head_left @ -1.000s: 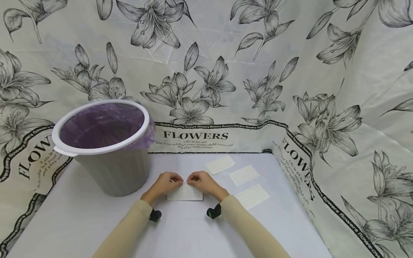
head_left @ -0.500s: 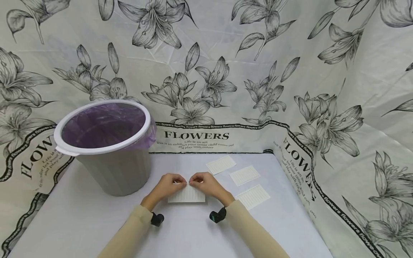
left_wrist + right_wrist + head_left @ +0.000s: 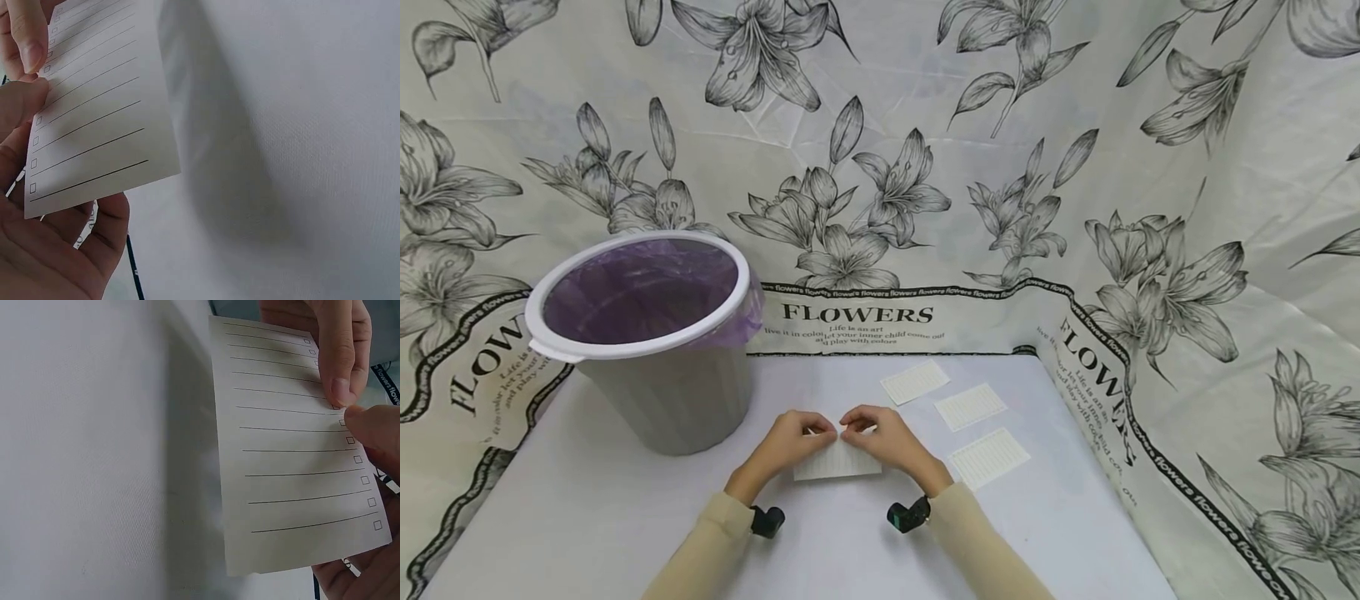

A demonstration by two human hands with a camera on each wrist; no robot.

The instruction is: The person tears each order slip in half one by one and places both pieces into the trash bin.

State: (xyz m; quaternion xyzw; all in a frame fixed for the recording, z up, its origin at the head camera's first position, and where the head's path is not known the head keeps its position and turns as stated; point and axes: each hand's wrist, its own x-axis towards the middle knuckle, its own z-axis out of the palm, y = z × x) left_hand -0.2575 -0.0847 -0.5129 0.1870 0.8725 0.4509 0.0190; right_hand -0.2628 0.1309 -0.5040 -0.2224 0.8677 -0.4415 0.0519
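Note:
A sheet of checklist paper (image 3: 837, 463), ruled with lines and small checkboxes, is held up off the white cloth. My left hand (image 3: 795, 439) pinches its far long edge near the middle, thumb on the printed face and fingers behind. Right beside it, my right hand (image 3: 882, 437) pinches the same edge, the two thumb tips almost meeting. In the left wrist view the checklist paper (image 3: 94, 119) looks whole and slightly curved, its shadow falling on the cloth. The right wrist view has the paper (image 3: 287, 456) with its checkbox side along the thumbs.
Three similar checklist sheets lie to the right: a far one (image 3: 914, 382), a middle one (image 3: 970, 407) and a near one (image 3: 990, 457). A grey trash bin (image 3: 670, 400) with a white rim and purple liner stands at the left. Flower-printed fabric (image 3: 850, 208) walls the table.
Both hands have come slightly nearer the body with the paper, which tilts a little more. Their fingertips stay close together at its edge. The bin and other sheets stay put.

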